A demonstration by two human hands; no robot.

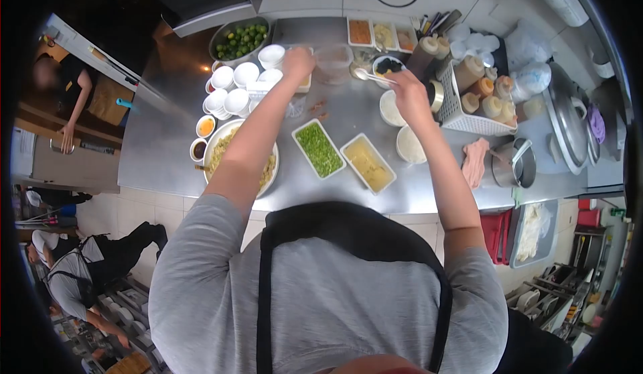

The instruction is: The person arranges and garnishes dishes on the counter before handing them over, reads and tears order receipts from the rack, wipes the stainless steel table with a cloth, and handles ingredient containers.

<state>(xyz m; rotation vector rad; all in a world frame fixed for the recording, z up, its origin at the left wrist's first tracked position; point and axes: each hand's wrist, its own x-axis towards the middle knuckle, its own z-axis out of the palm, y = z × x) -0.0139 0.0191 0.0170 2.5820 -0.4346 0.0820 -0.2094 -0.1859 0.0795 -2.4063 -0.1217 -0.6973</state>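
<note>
My right hand (410, 92) grips a white spoon (367, 75) whose bowl end points left, beside a bowl of dark food (387, 66). My left hand (299, 61) is reached out with its fingers curled, and what they hold, if anything, is hidden. Under it sits a white tub (305, 84), partly covered by the hand, and a clear plastic container (333, 63) stands just to its right. Stacked white cups (236, 100) are left of my left forearm. Nearer to me are a tray of chopped green onions (318, 149) and a tray of yellowish paste (368, 164).
A large bowl of noodle-like food (269, 176) lies partly under my left forearm. Limes fill a metal bowl (223, 37). On the right are two white tubs (410, 145), a basket of sauce bottles (474, 119), a pink cloth (475, 163) and a metal pot (514, 166). Other people are at left.
</note>
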